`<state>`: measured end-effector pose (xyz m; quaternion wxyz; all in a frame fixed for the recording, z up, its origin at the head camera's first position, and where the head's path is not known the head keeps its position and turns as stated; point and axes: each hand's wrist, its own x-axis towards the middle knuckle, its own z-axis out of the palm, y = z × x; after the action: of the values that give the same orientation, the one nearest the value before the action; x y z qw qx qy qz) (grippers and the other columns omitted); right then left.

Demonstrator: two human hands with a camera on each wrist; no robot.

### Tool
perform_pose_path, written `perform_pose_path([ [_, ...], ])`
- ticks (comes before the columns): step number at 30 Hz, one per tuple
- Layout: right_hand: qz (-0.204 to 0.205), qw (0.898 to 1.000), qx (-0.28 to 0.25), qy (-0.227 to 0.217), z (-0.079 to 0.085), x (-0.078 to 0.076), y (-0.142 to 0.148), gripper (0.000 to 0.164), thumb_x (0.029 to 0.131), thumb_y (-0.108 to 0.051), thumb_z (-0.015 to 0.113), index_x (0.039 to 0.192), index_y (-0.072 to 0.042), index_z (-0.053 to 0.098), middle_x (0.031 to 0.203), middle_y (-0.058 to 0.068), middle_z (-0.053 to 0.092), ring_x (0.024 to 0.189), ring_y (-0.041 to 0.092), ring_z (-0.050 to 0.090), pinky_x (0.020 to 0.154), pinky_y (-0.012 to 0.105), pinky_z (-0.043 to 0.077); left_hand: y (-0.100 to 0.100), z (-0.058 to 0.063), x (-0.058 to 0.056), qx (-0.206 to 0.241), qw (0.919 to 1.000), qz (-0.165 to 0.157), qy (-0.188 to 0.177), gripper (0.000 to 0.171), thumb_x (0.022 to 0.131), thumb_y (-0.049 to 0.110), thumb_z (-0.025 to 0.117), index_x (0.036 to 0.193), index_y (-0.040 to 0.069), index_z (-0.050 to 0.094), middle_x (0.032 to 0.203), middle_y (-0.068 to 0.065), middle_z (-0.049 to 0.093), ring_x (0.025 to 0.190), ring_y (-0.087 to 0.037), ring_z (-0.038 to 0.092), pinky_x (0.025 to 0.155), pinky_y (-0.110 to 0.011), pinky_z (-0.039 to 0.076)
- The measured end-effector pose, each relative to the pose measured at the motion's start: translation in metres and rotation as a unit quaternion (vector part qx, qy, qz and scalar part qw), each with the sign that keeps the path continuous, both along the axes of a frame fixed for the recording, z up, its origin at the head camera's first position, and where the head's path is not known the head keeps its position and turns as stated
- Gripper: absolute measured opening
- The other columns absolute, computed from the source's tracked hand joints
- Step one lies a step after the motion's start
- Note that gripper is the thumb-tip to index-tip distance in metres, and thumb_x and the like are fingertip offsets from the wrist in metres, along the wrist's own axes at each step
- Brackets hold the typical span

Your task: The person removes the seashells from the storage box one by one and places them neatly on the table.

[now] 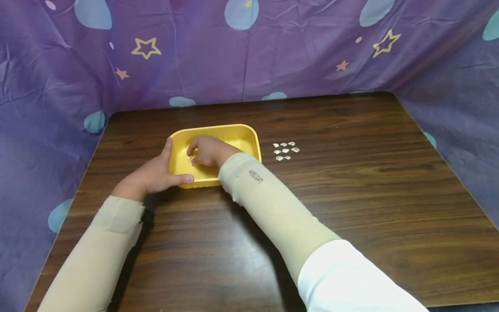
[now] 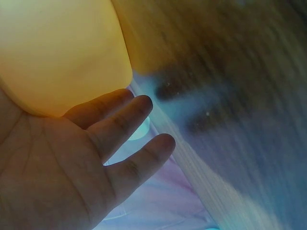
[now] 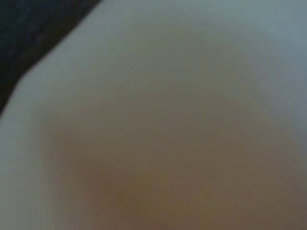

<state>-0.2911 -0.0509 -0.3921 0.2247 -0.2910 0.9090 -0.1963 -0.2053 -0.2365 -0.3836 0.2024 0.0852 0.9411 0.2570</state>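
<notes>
My left hand [image 1: 156, 173] rests at the left end of a yellow plastic tray [image 1: 251, 145], index finger along the left side and thumb along the near wall. In the left wrist view its other fingers [image 2: 124, 120] stretch out beside the underside of the tray. Inside the tray, my right hand [image 1: 210, 151] bends down with finger and thumb at a small white shell [image 1: 189, 157], which shows between their tips. Part of the tray floor is hidden by this hand. The right wrist view is filled with a blurred, pale surface.
Several small pale shells [image 1: 286, 151] lie in short rows on the dark wooden table [image 1: 351, 195], just right of the tray. A purple curtain [image 1: 210, 52] with stars and blue drops hangs behind the table and along both sides.
</notes>
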Motion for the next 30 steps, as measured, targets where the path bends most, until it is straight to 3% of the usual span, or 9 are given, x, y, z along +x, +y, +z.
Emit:
perform_pose_path([
  [10, 0.008, 1.0, -0.01, -0.001, -0.0008, -0.0005, 0.0001, 0.039, 0.099, -0.016, 0.074, 0.137, -0.018, 0.071, 0.146, 0.003, 0.064, 0.134, 0.019, 0.054, 0.12, 0.031, 0.036, -0.0004, -0.0008, -0.0013, -0.006, 1.0, 0.001, 0.002, 0.135, 0.093, 0.063, 0.071, 0.161, 0.005, -0.03, 0.164, -0.042, 0.022, 0.128, -0.043, 0.051, 0.113, -0.062, 0.04],
  [21, -0.015, 0.999, -0.023, 0.035, -0.0008, 0.0025, 0.004, 0.029, 0.091, 0.004, 0.067, 0.11, -0.014, 0.08, 0.116, 0.0, 0.073, 0.108, 0.017, 0.061, 0.1, 0.024, 0.047, 0.0007, 0.0015, -0.0014, -0.01, 0.9999, -0.004, 0.006, 0.136, 0.092, 0.065, 0.071, 0.161, 0.002, -0.028, 0.163, -0.043, 0.021, 0.136, -0.049, 0.049, 0.115, -0.063, 0.038],
  [30, -0.012, 0.999, -0.023, 0.033, -0.0021, 0.0048, 0.0027, 0.013, 0.092, -0.004, 0.075, 0.103, -0.012, 0.076, 0.102, 0.001, 0.071, 0.095, 0.016, 0.06, 0.086, 0.024, 0.049, 0.0007, 0.0037, 0.0023, -0.01, 0.9999, -0.006, 0.002, 0.135, 0.093, 0.062, 0.071, 0.16, 0.001, -0.029, 0.163, -0.044, 0.021, 0.134, -0.049, 0.049, 0.114, -0.064, 0.039],
])
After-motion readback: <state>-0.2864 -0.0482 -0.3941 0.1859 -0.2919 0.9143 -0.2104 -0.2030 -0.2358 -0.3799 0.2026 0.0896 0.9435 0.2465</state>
